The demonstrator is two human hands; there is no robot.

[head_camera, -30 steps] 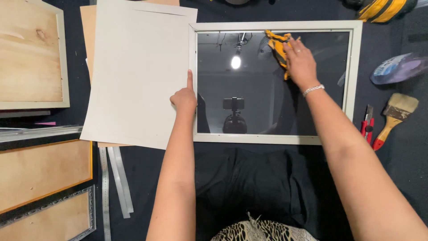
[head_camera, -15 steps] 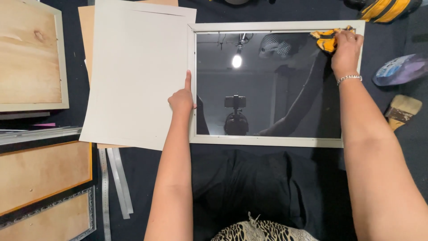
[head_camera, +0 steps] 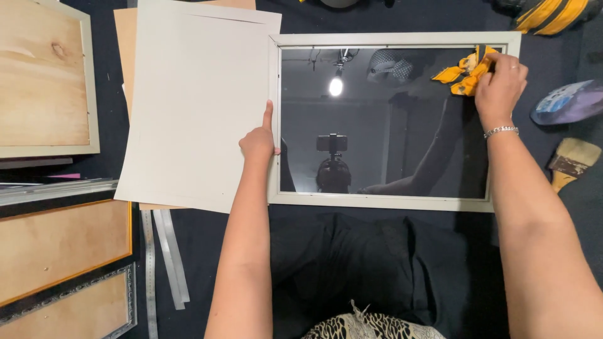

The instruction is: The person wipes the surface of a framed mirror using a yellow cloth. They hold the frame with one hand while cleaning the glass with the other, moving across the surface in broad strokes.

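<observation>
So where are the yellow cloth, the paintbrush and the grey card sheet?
yellow cloth (head_camera: 463, 73), head view, on its bunched middle.
paintbrush (head_camera: 573, 157), head view, on its bristle end.
grey card sheet (head_camera: 195, 107), head view, on its flat middle.

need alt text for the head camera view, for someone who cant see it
Seen from above, a person's right hand presses a yellow cloth on the top right corner of a pale-framed glass picture frame lying on a dark surface. The left hand rests on the frame's left edge, beside a grey backing board.
</observation>
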